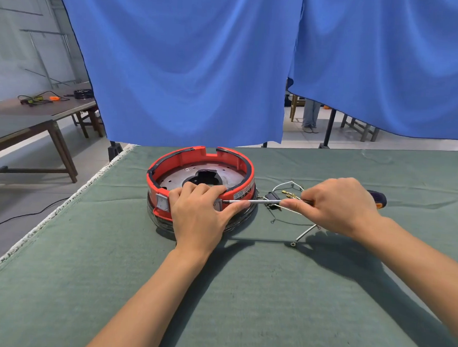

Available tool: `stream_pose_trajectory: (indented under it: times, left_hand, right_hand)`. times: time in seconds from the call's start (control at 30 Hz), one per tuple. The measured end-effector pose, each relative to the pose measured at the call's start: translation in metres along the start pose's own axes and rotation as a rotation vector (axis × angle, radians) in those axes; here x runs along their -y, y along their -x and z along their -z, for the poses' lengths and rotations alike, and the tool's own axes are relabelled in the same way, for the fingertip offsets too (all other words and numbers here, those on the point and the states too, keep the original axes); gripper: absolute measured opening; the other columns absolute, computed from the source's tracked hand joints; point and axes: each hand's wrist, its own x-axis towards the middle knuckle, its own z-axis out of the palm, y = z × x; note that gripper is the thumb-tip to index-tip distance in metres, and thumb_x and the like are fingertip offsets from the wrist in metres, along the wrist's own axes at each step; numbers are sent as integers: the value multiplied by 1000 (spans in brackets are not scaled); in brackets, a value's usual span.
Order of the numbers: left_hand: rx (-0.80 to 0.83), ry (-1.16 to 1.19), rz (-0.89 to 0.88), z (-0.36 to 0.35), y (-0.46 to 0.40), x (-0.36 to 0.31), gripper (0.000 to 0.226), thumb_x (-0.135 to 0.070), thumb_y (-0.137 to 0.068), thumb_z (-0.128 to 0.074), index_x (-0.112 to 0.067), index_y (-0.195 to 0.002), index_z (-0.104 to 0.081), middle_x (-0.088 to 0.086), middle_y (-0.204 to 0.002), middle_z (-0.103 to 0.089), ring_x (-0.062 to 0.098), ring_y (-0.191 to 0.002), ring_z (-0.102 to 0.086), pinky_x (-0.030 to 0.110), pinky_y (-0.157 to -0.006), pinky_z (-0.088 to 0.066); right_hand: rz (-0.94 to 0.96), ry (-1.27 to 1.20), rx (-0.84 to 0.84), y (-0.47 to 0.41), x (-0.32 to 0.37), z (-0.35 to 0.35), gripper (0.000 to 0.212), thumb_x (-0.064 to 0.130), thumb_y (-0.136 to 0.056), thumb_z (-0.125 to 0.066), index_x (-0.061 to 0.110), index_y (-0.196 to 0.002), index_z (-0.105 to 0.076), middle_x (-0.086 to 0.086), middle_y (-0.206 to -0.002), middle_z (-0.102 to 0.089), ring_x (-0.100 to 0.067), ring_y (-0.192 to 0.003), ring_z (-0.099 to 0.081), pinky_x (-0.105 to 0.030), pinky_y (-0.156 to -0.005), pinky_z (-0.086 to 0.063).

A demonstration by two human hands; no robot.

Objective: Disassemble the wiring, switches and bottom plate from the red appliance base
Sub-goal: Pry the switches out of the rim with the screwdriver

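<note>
The round red appliance base [204, 158] stands on the green table cover, its silver bottom plate [174, 179] showing inside the rim. A grey rocker switch [162, 202] sits in its near wall. My left hand [201, 212] grips the near rim, fingers curled over the edge beside a second switch that it partly hides. My right hand [333, 204] holds a screwdriver [250, 201] with a black and orange handle. Its shaft lies level and its tip touches the base wall by my left fingers. Loose white wires [289, 185] with brass terminals and a black part lie right of the base.
The green-covered table [242, 295] ends at a frayed edge on the left. Blue curtains [189, 63] hang behind the table. A brown side table [19, 112] with cables and tools stands far left. A person's legs and wooden chairs show under the curtain at the back right.
</note>
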Motion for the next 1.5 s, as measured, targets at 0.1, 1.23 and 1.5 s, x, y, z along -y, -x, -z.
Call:
stream_pose_trajectory:
  times: [0.1, 1.23, 1.5]
  left_hand:
    - [-16, 16, 17, -2, 0, 1, 47, -64, -70, -63, -20, -80, -76, -5, -69, -69, 23, -68, -58, 34, -74, -28]
    - [-33, 110, 22, 1, 0, 1, 45, -60, -63, -70, -17, -77, -76, -7, -71, -70, 22, -70, -59, 33, -76, -27]
    - [-86, 151, 37, -2, -1, 1, 46, -63, -66, -66, -18, -71, -75, -8, -66, -69, 20, -66, -59, 34, -75, -29]
  right_hand:
    - [63, 43, -24, -12, -6, 2, 74, 81, -75, -5, 17, -47, -30, 6, -42, -35, -22, -45, -40, -24, -44, -15]
    - [54, 102, 39, 1, 6, 9, 81, 79, -72, 9, 16, -51, -38, 4, -45, -40, -21, -47, -43, -26, -42, -17]
    - [271, 175, -62, -39, -15, 3, 84, 79, -75, 9, 16, -49, -42, 4, -53, -57, -20, -46, -47, -22, -44, -14]
